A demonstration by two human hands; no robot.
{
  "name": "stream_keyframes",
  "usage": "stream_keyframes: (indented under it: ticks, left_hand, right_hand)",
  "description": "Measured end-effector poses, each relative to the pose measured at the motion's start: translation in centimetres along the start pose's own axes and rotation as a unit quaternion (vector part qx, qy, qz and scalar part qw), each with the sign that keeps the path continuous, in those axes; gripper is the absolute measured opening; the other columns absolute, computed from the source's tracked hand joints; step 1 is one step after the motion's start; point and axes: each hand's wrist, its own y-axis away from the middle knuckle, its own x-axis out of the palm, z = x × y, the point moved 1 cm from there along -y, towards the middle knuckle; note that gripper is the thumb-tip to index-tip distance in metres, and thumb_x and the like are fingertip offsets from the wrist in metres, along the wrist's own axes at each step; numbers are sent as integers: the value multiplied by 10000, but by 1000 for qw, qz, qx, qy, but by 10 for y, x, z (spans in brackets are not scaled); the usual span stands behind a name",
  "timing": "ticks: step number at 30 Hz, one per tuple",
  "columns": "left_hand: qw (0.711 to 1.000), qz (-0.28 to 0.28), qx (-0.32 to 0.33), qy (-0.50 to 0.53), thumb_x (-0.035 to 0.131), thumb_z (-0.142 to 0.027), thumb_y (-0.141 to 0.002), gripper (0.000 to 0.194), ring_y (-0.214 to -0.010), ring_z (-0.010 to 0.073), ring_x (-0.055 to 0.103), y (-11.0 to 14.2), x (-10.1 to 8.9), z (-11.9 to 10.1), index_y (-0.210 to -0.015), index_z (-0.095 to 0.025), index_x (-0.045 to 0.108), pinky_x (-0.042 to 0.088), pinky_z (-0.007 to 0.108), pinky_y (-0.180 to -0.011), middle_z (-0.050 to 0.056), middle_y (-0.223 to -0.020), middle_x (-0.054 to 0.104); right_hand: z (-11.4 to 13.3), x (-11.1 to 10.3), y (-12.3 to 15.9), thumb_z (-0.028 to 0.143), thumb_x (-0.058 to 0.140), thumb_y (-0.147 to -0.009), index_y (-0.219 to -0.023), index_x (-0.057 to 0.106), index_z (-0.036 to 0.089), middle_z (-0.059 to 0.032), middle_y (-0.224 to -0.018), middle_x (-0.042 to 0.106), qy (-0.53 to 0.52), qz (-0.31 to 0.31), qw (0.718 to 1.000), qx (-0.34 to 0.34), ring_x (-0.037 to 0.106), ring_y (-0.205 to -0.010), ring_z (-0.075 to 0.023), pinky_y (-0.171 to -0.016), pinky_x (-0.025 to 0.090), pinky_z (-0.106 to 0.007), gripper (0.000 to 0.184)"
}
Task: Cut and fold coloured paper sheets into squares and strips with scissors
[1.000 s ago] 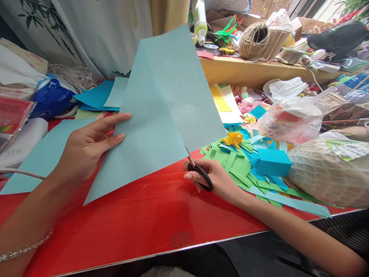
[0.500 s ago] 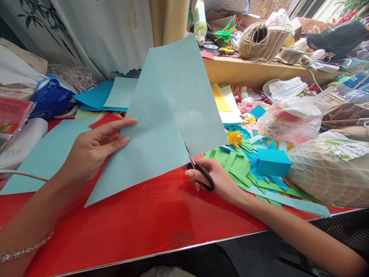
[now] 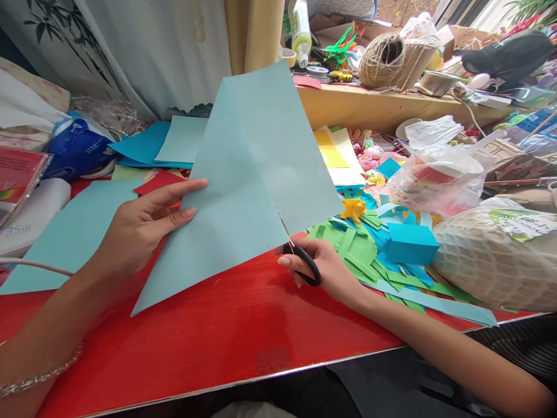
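A large pale blue sheet of paper (image 3: pixel 243 168) is held up at a tilt above the red table, with a crease down it. My left hand (image 3: pixel 145 223) pinches its left edge, thumb and forefinger on the near face and the other fingers partly hidden. At the sheet's lower edge, my right hand (image 3: pixel 315 261) is closed round the black handles of a pair of scissors (image 3: pixel 314 270). The blades sit in a short slit along the crease, mostly hidden by the paper. Another pale blue sheet (image 3: pixel 82 226) lies on the table behind my left forearm.
Green and blue paper strips (image 3: pixel 361 249) are heaped to the right, with a blue paper piece (image 3: pixel 411 244) on top. A netted bag (image 3: pixel 491 255) stands beyond them. At the back, a wooden ledge (image 3: pixel 348 107) carries a twine roll (image 3: pixel 383 61) and a glue bottle (image 3: pixel 300 35).
The sheet's top has dipped slightly down and to the left, and its lower left corner has shifted a little right. The scissor blades look more closed, with both hands almost in place.
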Motion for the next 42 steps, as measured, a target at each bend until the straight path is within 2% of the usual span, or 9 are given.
stream_keyframes:
  ticks: [5, 10, 15, 23, 33, 36, 42]
  left_hand:
    - [1000, 6, -7, 9, 716, -321, -695, 390, -790, 171, 631, 1, 0, 0, -1081, -311, 665, 569, 183, -553, 12, -965, 663]
    - [1000, 2, 1, 4, 709, -327, -704, 385, -836, 187, 628, 0, 0, 0, -1085, -302, 665, 569, 187, -570, 20, -990, 661]
    - [1000, 3, 0, -13, 700, -343, -713, 386, -764, 154, 617, 1, -1, 1, -1096, -309, 658, 555, 163, -522, 7, -960, 658]
    - [999, 7, -9, -52, 667, -371, -746, 359, -804, 133, 613, 1, -1, -1, -1103, -353, 642, 554, 141, -555, -34, -1029, 642]
    - [1000, 10, -17, 15, 714, -306, -703, 398, -781, 131, 620, -1, -4, 2, -1096, -316, 652, 563, 173, -593, -14, -997, 646]
    - [999, 23, -35, 12, 699, -308, -717, 395, -792, 138, 625, -2, -3, 2, -1108, -316, 644, 564, 179, -583, -7, -1016, 645]
    - [999, 35, -41, 12, 694, -305, -725, 376, -731, 111, 619, -1, -1, 0, -1098, -317, 650, 547, 149, -548, -15, -915, 649]
  right_hand:
    - [-1, 0, -1, 382, 619, -799, -702, 582, 163, 60, -465, 456, -4, -4, 1000, -10, 429, -437, -75, -458, 305, -220, 242]
    - [0, 0, -1, 384, 614, -799, -618, 521, 170, 54, -469, 462, 5, -4, 1000, -6, 432, -445, -76, -464, 310, -224, 296]
    - [0, 0, -1, 363, 631, -788, -614, 533, 166, 52, -475, 471, -6, 1, 1000, -6, 436, -452, -73, -453, 303, -215, 280]
    - [-2, -2, -1, 358, 647, -772, -613, 522, 164, 48, -468, 480, -2, -3, 1000, 10, 442, -450, -70, -442, 283, -203, 280]
    - [2, -1, -3, 415, 647, -751, -620, 543, 160, 38, -476, 491, 31, -10, 998, 45, 387, -457, -72, -450, 271, -214, 305]
    - [3, -1, -2, 424, 638, -756, -632, 540, 163, 38, -488, 494, 37, -1, 998, 51, 384, -461, -72, -457, 271, -215, 305]
    - [-1, -1, -1, 443, 632, -760, -612, 518, 163, 34, -508, 499, 38, 7, 998, 43, 404, -477, -71, -466, 273, -216, 336]
